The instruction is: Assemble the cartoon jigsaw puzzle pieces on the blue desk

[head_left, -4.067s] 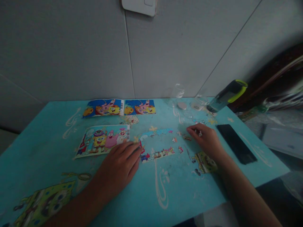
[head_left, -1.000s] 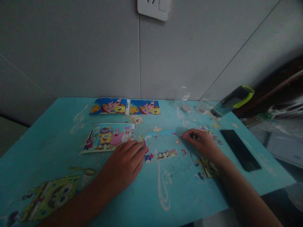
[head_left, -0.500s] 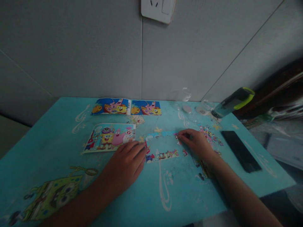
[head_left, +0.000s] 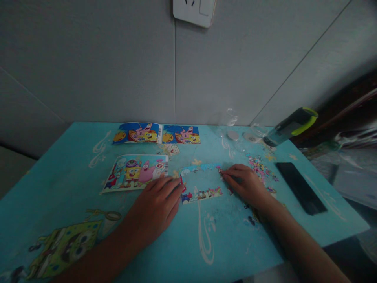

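Observation:
A partly assembled jigsaw puzzle [head_left: 202, 193] lies on the table as a thin border of joined pieces around a bare middle. My left hand [head_left: 160, 200] rests palm down at its left side, fingers stretched out, fingertips touching that edge. At the upper right corner, my right hand [head_left: 247, 184] pinches a small jigsaw piece [head_left: 220, 170] with thumb and forefinger; the fingers partly cover it. Close to the left hand is a printed picture card [head_left: 138, 171] of cartoon figures. Loose jigsaw pieces [head_left: 260, 167] lie heaped beyond the right hand.
A blue cartoon-print table [head_left: 229, 243] meets a grey wall. Behind are a finished-looking boat puzzle [head_left: 181, 135] and its matching card [head_left: 137, 133]. Clear containers [head_left: 231, 118], a bottle [head_left: 290, 127] and a dark flat slab [head_left: 300, 188] stand or lie on the right.
My right hand has shifted slightly down along the puzzle's right edge, and its fingers now hide more of the loose piece below. My left hand has stayed in place.

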A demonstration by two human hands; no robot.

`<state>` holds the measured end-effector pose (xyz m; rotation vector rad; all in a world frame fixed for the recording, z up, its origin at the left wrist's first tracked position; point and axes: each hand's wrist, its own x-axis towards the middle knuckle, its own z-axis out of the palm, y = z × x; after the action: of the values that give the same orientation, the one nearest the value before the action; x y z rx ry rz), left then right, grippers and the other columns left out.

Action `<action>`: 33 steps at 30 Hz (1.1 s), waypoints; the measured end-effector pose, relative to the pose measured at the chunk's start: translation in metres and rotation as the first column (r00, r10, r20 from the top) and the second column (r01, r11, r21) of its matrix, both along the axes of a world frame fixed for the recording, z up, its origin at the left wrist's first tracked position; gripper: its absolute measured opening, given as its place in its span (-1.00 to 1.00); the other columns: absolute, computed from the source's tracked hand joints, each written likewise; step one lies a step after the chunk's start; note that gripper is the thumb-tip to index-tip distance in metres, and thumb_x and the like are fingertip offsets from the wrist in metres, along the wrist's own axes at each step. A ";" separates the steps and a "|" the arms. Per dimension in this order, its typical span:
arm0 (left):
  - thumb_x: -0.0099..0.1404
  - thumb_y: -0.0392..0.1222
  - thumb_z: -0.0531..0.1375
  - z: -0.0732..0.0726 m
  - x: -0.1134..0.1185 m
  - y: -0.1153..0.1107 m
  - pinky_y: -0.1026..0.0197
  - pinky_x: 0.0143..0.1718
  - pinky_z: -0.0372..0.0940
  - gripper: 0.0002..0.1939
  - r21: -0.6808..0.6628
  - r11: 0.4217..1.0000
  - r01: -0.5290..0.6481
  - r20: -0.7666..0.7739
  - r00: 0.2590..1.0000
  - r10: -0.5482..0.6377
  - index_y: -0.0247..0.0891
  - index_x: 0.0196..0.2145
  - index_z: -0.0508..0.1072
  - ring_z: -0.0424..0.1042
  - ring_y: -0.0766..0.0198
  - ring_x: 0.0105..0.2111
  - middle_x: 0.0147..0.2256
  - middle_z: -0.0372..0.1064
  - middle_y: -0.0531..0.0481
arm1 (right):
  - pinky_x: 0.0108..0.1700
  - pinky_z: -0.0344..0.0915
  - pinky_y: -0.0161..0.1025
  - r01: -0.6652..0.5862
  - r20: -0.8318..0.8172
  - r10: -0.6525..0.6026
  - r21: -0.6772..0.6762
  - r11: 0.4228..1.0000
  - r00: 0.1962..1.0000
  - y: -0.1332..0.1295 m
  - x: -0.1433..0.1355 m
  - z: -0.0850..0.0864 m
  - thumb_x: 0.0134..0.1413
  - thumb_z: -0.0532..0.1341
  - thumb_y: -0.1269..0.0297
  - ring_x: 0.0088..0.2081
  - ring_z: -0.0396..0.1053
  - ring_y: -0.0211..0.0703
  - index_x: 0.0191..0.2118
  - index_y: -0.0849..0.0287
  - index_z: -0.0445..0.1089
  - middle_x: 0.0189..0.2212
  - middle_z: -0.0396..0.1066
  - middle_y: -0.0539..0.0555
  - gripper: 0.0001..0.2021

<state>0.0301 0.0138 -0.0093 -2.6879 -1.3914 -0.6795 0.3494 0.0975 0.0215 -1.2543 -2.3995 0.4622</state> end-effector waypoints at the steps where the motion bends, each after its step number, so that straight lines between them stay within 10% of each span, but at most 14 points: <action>1: 0.46 -0.30 0.09 -0.001 0.000 0.000 -0.19 0.17 0.30 -0.65 -0.002 1.000 -0.001 -0.001 1.000 0.001 -0.27 0.15 0.43 0.35 0.02 0.12 0.13 0.41 -0.13 | -0.08 0.40 -0.04 0.000 0.003 0.000 0.005 1.000 1.000 -0.001 0.000 0.000 0.36 0.15 0.23 -0.20 0.48 -0.03 -0.03 0.02 0.59 -0.24 0.55 0.12 -0.75; 33: 0.43 -0.31 0.12 0.000 0.001 -0.001 -0.20 0.17 0.31 -0.65 -0.007 1.000 -0.012 -0.003 1.000 0.012 -0.27 0.14 0.43 0.35 0.00 0.10 0.12 0.42 -0.12 | -0.03 0.39 0.04 0.041 0.213 -0.070 0.135 0.990 0.975 -0.015 -0.013 -0.007 0.39 0.09 0.24 -0.13 0.44 0.05 0.11 0.09 0.49 -0.11 0.47 0.20 -0.68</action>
<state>0.0315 0.0131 -0.0091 -2.6829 -1.4104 -0.6713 0.3362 0.0826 0.0144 -1.3713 -2.5181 0.1556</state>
